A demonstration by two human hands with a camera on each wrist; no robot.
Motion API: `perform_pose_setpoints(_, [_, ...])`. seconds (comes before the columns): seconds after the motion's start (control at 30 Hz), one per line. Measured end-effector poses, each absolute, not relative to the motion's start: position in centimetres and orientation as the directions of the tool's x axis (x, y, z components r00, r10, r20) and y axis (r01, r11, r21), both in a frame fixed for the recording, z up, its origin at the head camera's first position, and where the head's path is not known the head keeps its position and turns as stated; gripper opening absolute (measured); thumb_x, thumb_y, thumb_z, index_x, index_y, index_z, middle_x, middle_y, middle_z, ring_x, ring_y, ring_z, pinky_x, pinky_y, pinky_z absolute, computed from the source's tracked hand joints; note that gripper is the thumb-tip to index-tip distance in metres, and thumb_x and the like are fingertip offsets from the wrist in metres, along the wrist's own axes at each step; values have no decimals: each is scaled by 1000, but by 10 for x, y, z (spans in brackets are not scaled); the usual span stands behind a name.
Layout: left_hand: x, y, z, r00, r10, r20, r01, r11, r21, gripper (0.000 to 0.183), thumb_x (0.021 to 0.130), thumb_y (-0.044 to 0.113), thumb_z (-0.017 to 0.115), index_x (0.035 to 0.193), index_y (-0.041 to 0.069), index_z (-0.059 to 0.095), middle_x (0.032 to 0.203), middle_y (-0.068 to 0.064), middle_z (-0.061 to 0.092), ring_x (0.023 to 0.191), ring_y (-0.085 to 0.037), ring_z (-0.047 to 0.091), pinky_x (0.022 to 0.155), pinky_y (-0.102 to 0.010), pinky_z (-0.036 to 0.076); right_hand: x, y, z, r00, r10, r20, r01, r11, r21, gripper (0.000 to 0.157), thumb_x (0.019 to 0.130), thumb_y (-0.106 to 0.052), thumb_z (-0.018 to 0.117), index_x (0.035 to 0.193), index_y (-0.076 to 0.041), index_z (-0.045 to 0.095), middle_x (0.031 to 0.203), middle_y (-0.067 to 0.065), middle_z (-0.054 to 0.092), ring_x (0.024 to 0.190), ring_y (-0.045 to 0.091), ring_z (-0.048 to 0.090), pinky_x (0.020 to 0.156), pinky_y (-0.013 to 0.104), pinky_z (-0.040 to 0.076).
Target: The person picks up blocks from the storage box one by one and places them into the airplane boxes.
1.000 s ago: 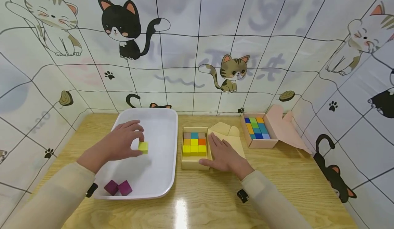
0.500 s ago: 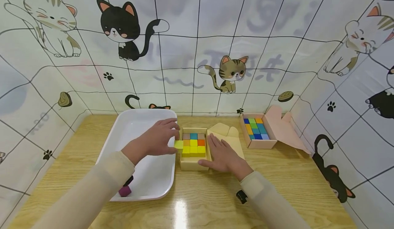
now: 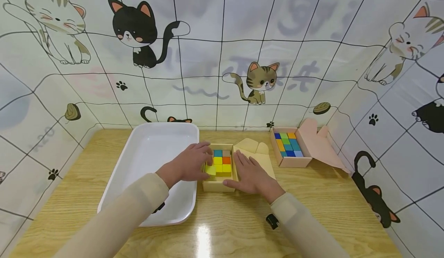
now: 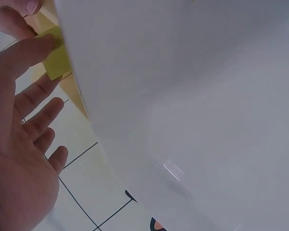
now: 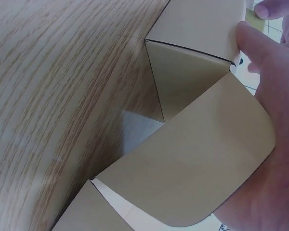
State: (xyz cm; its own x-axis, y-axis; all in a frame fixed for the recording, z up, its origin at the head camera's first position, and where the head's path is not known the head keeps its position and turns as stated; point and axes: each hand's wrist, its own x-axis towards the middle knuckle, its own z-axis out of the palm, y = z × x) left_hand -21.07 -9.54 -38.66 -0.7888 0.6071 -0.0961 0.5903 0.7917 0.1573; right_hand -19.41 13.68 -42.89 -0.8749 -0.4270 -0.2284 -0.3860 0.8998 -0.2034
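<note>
My left hand [image 3: 190, 162] pinches a yellow cube [image 4: 58, 55] between thumb and fingers at the left side of a pale yellow box [image 3: 219, 187]. That box holds rows of coloured cubes, with yellow cubes [image 3: 222, 169] in the nearest visible row. The left fingers hide part of its left column. My right hand [image 3: 254, 175] lies flat with fingers extended over the box's folded-back lid [image 3: 268, 163], the thumb reaching across the box's near right corner. In the right wrist view a cardboard flap [image 5: 197, 154] stands in front of that hand.
A white tray [image 3: 159, 138] stands left of the box, under my left forearm. To the back right is a pink box [image 3: 295, 162] with coloured cubes and its lid [image 3: 320, 144] open. Cat-print sheeting [image 3: 194, 57] encloses the wooden table [image 3: 243, 227].
My left hand has carried the yellow cube rightward from above the white tray to the yellow box. The purple cubes in the tray are now hidden by my left arm. The right hand stays put.
</note>
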Motion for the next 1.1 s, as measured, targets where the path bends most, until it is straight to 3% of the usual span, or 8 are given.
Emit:
perform_pose_setpoints(0.33, [-213, -87, -397, -800, 584, -139, 576, 812, 95, 31, 78, 40, 77, 102, 21, 73, 131, 1, 57, 146, -24, 29, 121, -45, 26, -193, 136, -425, -871, -427, -241, -385, 900, -204, 103, 88, -72, 46, 156, -5, 8, 165, 14, 7, 153, 26, 12, 125, 50, 13])
perform_pose_setpoints(0.8, [-218, -81, -394, -829, 507, -237, 498, 861, 102, 26, 74, 37, 81, 89, 18, 70, 126, 0, 57, 144, -25, 30, 121, -45, 26, -195, 135, -427, -872, -424, -243, -384, 902, -195, 105, 86, -75, 44, 157, -5, 9, 165, 13, 8, 153, 26, 13, 124, 50, 14])
perform_pose_setpoints(1.1, [-221, -74, -395, -836, 476, -272, 500, 866, -22, 22, 74, 35, 78, 84, 18, 69, 121, -1, 58, 133, -23, 37, 117, -41, 31, -193, 134, -425, -872, -427, -239, -384, 900, -206, 104, 87, -74, 45, 156, -5, 9, 165, 14, 8, 153, 27, 12, 124, 51, 14])
